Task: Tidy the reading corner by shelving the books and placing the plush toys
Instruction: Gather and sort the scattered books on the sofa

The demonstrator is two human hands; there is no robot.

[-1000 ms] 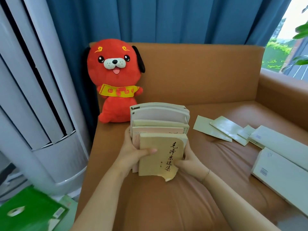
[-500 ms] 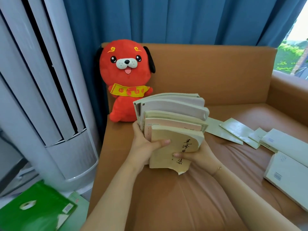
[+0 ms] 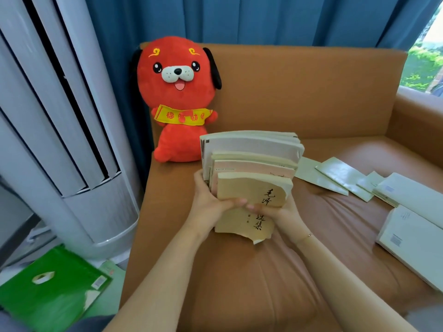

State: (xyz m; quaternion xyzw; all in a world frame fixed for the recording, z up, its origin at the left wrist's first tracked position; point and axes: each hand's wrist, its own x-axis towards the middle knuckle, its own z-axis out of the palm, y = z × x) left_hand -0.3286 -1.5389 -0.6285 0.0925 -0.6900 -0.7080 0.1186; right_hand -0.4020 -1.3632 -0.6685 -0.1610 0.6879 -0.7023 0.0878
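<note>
— What has changed for us in the last second?

— Our grip has closed up. The left hand (image 3: 208, 207) and right hand (image 3: 278, 212) sat further apart on the stack of books (image 3: 249, 173) a second ago; now the thumbs nearly meet across the yellowed front cover. The stack stands on edge on the sofa seat (image 3: 239, 271), square between our palms, no longer being shuffled.

— So we read that as gathered, ready to lift?

— We think so. The left fingers are wrapped round the left side of the stack, the right fingers round its right side and front cover — both clamped on the books. No shelf shows anywhere, so shelving is still ahead.

— What hems us in?

— On the left, the sofa arm, with the red plush dog (image 3: 178, 101) sitting on it against the backrest, just beyond the stack's far left corner. Past it stands the white tower fan (image 3: 60, 116), and a green book (image 3: 48, 295) lies on the floor. On the right, loose books (image 3: 417, 224) and thin pale booklets (image 3: 340, 174) lie flat on the seat.

— And open room?

— Straight up and back toward us looks freest. The front cover's torn lower edge could snag, we judge.
</note>
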